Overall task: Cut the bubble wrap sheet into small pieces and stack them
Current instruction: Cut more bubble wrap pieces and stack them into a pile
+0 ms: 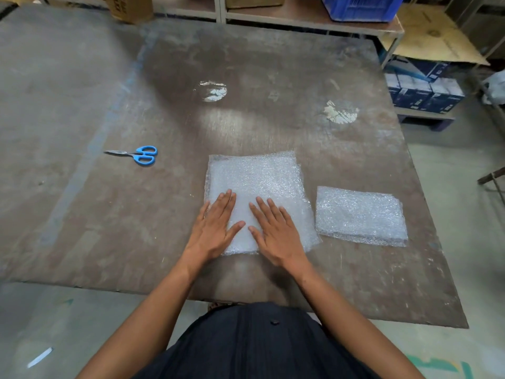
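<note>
A folded bubble wrap sheet (pixel 257 181) lies flat near the middle of the brown table (pixel 82 203). My left hand (pixel 216 228) and my right hand (pixel 276 231) both rest palm-down on its near part, fingers spread, holding nothing. To the right of it sits a smaller stack of bubble wrap pieces (pixel 360 214), apart from the sheet. Blue-handled scissors (pixel 138 154) lie closed on the table to the left, well away from both hands.
Two pale worn patches (pixel 213 90) mark the table's far half. Shelving with a cardboard box (pixel 131 6) and a blue crate (pixel 360 6) stands behind. Dark blue boxes (pixel 423 88) sit on the floor at the right. The table's near edge is against my body.
</note>
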Demonstrator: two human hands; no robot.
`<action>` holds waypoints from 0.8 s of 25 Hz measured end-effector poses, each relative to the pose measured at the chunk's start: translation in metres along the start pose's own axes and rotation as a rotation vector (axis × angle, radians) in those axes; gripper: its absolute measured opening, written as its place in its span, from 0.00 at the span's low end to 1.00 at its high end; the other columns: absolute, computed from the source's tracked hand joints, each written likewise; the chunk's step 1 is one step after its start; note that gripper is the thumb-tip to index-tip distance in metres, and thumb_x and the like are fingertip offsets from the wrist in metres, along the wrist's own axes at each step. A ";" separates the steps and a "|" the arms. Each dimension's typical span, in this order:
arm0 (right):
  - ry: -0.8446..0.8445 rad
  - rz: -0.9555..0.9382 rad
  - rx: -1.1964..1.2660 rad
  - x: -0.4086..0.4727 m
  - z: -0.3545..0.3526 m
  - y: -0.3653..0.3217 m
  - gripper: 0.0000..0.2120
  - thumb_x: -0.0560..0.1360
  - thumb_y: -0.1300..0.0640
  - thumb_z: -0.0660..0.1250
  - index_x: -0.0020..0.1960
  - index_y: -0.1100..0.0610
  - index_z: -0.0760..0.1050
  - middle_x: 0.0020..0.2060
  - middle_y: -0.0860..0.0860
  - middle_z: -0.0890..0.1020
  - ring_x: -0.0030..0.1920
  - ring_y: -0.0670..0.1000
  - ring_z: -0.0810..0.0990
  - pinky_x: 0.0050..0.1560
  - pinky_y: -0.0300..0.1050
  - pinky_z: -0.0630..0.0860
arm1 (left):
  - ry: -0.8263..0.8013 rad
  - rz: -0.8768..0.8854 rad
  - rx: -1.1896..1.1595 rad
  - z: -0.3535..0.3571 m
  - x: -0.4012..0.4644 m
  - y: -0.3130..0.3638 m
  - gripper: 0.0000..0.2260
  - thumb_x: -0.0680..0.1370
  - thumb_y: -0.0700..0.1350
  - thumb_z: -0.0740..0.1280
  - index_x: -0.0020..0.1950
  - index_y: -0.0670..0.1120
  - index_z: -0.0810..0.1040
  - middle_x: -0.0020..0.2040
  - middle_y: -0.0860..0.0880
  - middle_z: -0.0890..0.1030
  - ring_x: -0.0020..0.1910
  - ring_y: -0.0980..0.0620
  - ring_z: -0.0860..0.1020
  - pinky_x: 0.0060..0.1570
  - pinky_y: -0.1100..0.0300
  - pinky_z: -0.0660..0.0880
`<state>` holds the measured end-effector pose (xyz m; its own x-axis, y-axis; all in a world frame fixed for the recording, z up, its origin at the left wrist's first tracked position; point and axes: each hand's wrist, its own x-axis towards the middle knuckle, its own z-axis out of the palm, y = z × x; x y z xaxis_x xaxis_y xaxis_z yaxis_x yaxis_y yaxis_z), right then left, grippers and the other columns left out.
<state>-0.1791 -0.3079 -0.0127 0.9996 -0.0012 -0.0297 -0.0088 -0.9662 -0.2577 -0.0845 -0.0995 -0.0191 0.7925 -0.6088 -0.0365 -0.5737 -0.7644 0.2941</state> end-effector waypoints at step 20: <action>-0.103 0.327 1.299 -0.022 -0.108 0.095 0.10 0.78 0.59 0.77 0.54 0.58 0.78 0.51 0.58 0.88 0.51 0.55 0.85 0.55 0.48 0.81 | -0.322 -0.140 -1.204 -0.087 0.019 -0.017 0.13 0.73 0.47 0.75 0.46 0.41 0.74 0.50 0.32 0.82 0.54 0.42 0.83 0.53 0.48 0.73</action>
<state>-0.1992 -0.4276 0.0679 0.9402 -0.1087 -0.3229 -0.3230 0.0173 -0.9462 -0.0417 -0.0799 0.0589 0.6470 -0.6924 -0.3194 0.1989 -0.2511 0.9473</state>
